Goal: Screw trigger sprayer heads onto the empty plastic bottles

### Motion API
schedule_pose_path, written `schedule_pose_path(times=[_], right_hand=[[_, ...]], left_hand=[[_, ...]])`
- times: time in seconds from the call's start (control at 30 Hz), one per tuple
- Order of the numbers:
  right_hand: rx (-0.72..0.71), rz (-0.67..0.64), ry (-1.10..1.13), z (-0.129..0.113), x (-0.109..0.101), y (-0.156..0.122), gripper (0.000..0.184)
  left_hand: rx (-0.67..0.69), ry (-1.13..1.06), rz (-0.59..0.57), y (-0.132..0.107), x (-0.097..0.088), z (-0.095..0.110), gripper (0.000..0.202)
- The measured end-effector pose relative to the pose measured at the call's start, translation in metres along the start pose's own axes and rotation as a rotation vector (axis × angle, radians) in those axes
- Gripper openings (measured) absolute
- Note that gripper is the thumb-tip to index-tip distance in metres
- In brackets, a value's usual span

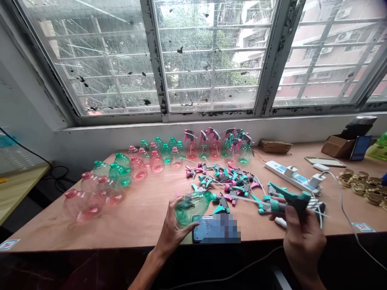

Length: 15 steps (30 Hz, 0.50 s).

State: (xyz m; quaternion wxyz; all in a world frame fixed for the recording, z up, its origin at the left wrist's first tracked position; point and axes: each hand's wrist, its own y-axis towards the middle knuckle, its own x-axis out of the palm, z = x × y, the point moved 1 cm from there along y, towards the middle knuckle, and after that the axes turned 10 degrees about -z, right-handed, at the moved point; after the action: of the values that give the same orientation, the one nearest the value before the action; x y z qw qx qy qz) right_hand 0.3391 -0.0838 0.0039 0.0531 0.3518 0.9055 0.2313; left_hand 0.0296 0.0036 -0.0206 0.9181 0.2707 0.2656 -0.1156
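Note:
My left hand [177,223] is closed round a green see-through bottle [192,209], tilted with its neck to the right. In my right hand [304,237] is a teal and grey spray trigger head [290,201]; its thin white dip tube points left towards the bottle's neck, apart from it or overlapping it, I cannot tell. Behind both hands lies a pile of loose pink and teal spray heads [223,177]. Just below the bottle a phone [216,228] rests at the table's front edge.
Pink bottles [87,201] and green bottles [121,173] without heads stand on the left and back. Several bottles with spray heads [214,145] stand by the wall. A power strip [290,177] with plugs and cables lies right, near beige ring-shaped pieces [363,187] and a cardboard box [338,145].

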Motion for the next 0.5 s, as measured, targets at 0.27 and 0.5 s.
schedule_pose_path(times=[0.27, 0.5], right_hand=[[0.113, -0.086, 0.137, -0.005, 0.019, 0.0, 0.032], [0.305, -0.508, 0.333, 0.04, 0.056, 0.008, 0.03]], left_hand=[[0.126, 0.048, -0.076, -0.003, -0.003, 0.005, 0.081], [0.034, -0.111, -0.038, 0.011, 0.0, 0.001, 0.083]])
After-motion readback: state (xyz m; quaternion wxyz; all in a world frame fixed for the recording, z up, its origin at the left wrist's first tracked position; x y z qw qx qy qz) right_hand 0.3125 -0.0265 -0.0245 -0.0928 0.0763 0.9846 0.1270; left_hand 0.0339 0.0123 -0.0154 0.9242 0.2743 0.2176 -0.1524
